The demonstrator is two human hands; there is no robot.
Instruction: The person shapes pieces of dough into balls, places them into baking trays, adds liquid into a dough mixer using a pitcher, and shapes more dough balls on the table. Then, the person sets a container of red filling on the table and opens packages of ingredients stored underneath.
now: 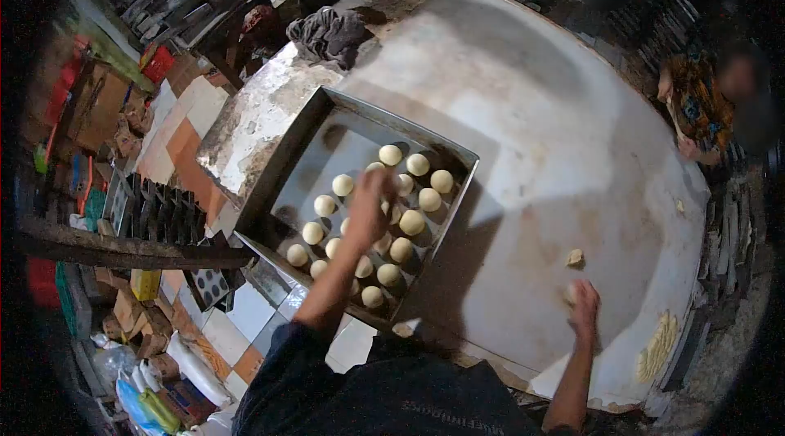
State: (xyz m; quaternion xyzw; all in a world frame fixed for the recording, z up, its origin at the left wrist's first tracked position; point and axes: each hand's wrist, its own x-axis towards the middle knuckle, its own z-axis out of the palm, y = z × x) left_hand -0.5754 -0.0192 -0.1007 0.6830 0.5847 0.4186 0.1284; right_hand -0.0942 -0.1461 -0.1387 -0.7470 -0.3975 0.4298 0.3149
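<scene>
A square metal tray (288,159) holds several round, pale dough balls, such as the dough ball (441,182) near its right side. My left hand (372,203) reaches over the middle of the tray, among the balls. Its fingers are smeared and partly hidden, so whether it holds a ball does not show. On the pale tabletop to the right, my right hand (584,305) is curled over a small dough piece (569,294). Just beyond its fingers lies a rough lump of dough (575,258), touching neither hand.
Flattened dough strips (657,348) lie at the worktable's (523,109) right edge. A dark cloth (329,33) rests at the far left corner. Another person (697,109) is across the table at right. Stacked black tins (168,211) and bags (196,370) are on the left.
</scene>
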